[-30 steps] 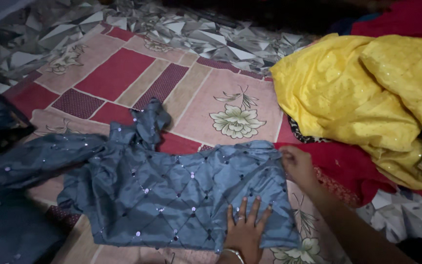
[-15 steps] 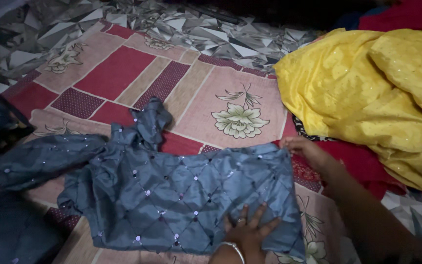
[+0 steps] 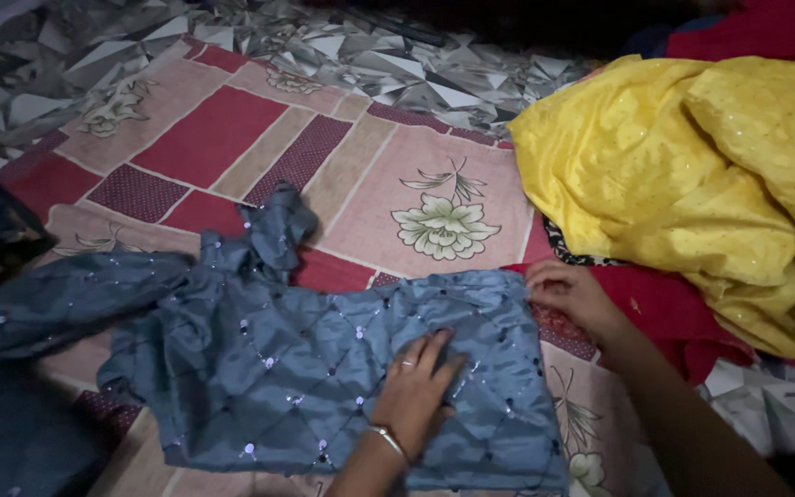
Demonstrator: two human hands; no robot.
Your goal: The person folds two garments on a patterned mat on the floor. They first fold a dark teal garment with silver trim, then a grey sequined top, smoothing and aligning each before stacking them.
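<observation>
A grey-blue sequined blouse (image 3: 305, 368) lies spread on a patterned red and pink floral bedsheet (image 3: 232, 138). My left hand (image 3: 416, 387), wearing a ring and a bangle, rests flat on the middle of the blouse with fingers apart. My right hand (image 3: 568, 290) pinches the blouse's upper right corner at the edge of the cloth. One sleeve (image 3: 66, 294) stretches out to the left, and another part of the blouse is bunched up at the top (image 3: 278, 225).
A heap of yellow sequined cloth (image 3: 692, 175) lies at the right over red fabric (image 3: 664, 313). A silver geometric-patterned sheet (image 3: 434, 74) runs along the back. Dark grey cloth (image 3: 11, 433) lies at the lower left.
My left hand has slid from the blouse's lower edge up toward its middle. My right hand stays at the upper right corner of the blouse.
</observation>
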